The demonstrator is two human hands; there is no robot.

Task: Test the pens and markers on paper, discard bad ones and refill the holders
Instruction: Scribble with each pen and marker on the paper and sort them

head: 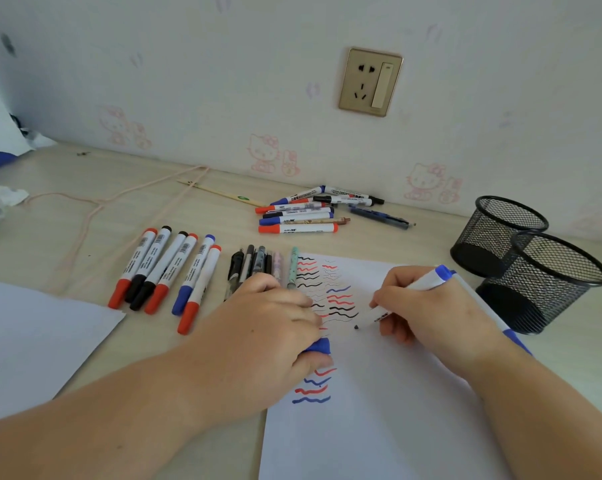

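The right hand point(431, 306) grips a white marker point(420, 285) with a blue end, fingers curled round the barrel, its dark tip point(357, 327) at or just above the paper point(379, 393); contact cannot be told. The left hand point(275, 327) rests on the paper's left edge, fingers curled round a blue cap point(318, 348) that shows under the palm.

The paper lies on the desk point(67, 237) in front of the person. It carries rows of wavy test lines point(337, 299) in black, red and blue between the two hands, and more red and blue lines point(313, 386) below the left hand.

Left of the paper six markers point(167, 271) lie side by side, with red, black and blue caps toward the person. Between them and the paper lies a row of thinner pens point(258, 265), partly hidden by the left hand. Farther back, near the wall, a loose pile of markers and pens point(306, 213) lies on the desk.

Two black mesh holders point(535, 265) stand right of the paper, touching or overlapping in view. Another white sheet point(32, 341) lies at the left edge. A pale cord point(119, 199) runs across the desk, and a socket point(370, 81) sits on the wall.
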